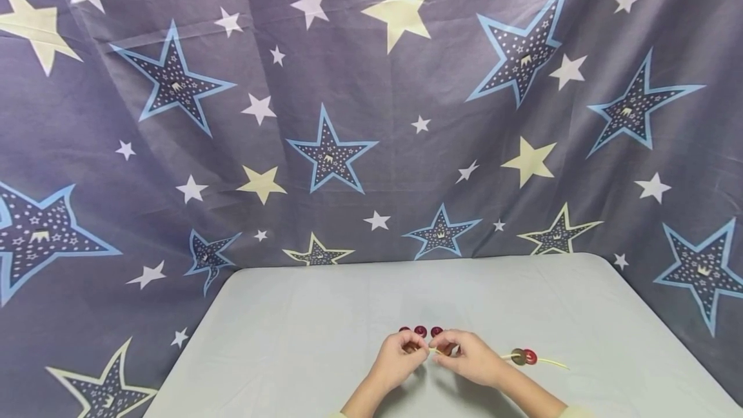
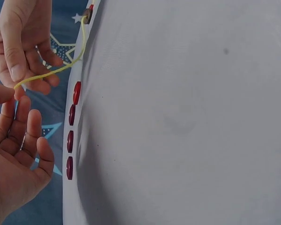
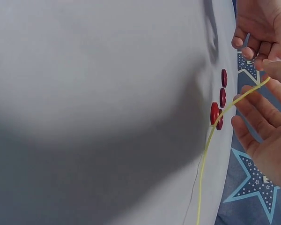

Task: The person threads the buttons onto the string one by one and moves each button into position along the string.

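My left hand (image 1: 397, 361) and right hand (image 1: 469, 358) meet fingertip to fingertip over the table. Between them runs a thin yellow cord (image 2: 61, 69). The left thumb and forefinger pinch it at its end, and the right thumb and forefinger hold it close beside them. Fingers partly hide that end. From the right hand (image 3: 267, 122) the cord trails off to the right. A brown button (image 1: 518, 357) and a red button (image 1: 530, 357) are strung on it there, with a short tail beyond. The other fingers of both hands are spread loosely.
Dark red buttons (image 1: 420, 331) lie in a row just beyond the hands, along with a brighter red one (image 3: 214, 114). They rest on a pale cloth-covered table (image 1: 302, 328). A grey curtain (image 1: 360, 82) with stars hangs behind and at the sides.
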The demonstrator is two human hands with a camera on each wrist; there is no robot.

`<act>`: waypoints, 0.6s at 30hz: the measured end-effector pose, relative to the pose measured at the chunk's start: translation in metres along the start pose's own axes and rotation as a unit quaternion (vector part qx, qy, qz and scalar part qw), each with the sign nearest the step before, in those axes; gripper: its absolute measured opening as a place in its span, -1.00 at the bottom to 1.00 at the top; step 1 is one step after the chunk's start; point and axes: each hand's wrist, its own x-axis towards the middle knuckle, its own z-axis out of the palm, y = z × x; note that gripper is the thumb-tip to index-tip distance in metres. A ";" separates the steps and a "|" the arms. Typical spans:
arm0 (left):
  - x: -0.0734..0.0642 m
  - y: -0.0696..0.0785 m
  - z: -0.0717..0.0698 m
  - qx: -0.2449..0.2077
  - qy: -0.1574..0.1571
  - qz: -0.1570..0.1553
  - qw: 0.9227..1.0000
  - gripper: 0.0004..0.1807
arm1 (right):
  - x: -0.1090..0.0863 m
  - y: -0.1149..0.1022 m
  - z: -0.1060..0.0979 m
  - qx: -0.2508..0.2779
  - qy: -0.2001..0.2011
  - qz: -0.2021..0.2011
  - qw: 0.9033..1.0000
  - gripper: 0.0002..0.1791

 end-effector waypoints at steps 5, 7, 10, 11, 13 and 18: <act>0.000 -0.001 0.000 -0.004 -0.001 -0.002 1.000 -0.92 | 0.001 0.000 0.001 0.012 -0.009 0.011 1.000 -0.83; 0.000 -0.001 0.000 -0.004 -0.002 -0.001 1.000 -0.92 | 0.002 -0.001 0.001 0.027 -0.011 0.015 0.999 -0.83; 0.000 -0.001 -0.001 -0.002 -0.003 0.003 1.000 -0.93 | 0.002 0.000 0.002 0.051 -0.015 0.021 0.998 -0.82; 0.000 -0.001 -0.001 -0.001 -0.003 0.004 1.000 -0.93 | 0.002 0.000 0.002 0.057 -0.015 0.025 0.998 -0.82; -0.001 -0.001 -0.001 0.000 -0.003 0.005 1.000 -0.93 | 0.003 0.001 0.003 0.067 -0.014 0.032 0.997 -0.81; -0.001 -0.001 -0.001 0.004 -0.003 0.002 1.000 -0.94 | 0.003 0.001 0.003 0.069 -0.012 0.048 0.996 -0.82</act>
